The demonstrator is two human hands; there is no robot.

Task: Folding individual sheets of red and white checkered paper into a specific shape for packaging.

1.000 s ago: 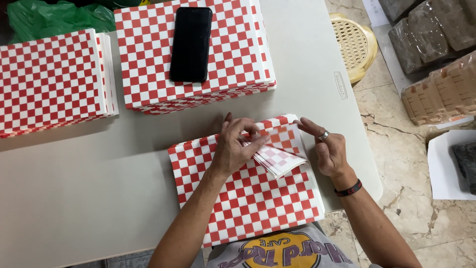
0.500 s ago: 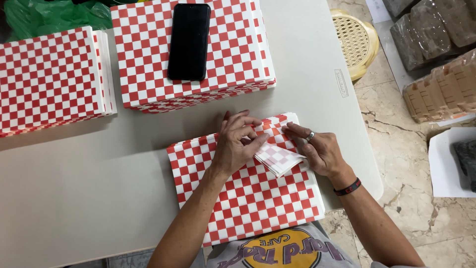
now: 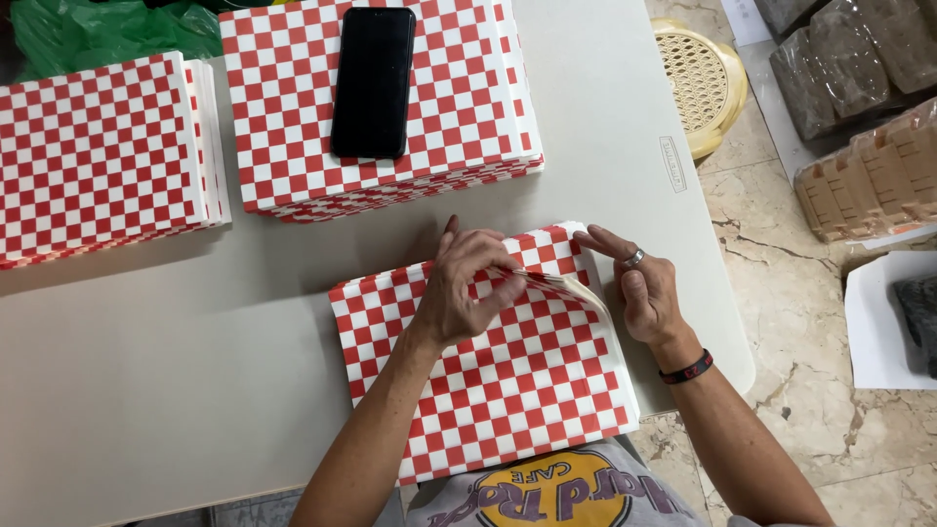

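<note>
A stack of red-and-white checkered paper sheets (image 3: 508, 381) lies on the grey table (image 3: 176, 371) right in front of me. My left hand (image 3: 468, 288) pinches the top sheets near the stack's far right corner and lifts their edges. My right hand (image 3: 639, 288), with a ring and a dark wristband, rests at the stack's right edge, fingers spread beside the raised sheet edges (image 3: 576, 288).
Two more checkered stacks stand further back, one at far left (image 3: 98, 156) and one in the middle (image 3: 293, 107) with a black phone (image 3: 374, 83) on it. A green bag (image 3: 107, 34) lies behind. A yellow woven stool (image 3: 703, 78) and packed bundles (image 3: 869, 176) are on the floor to the right.
The folded-back corner of the top sheet has flattened out. My left hand now grips the sheet edges, and my right hand has slid down along the stack's right edge.
</note>
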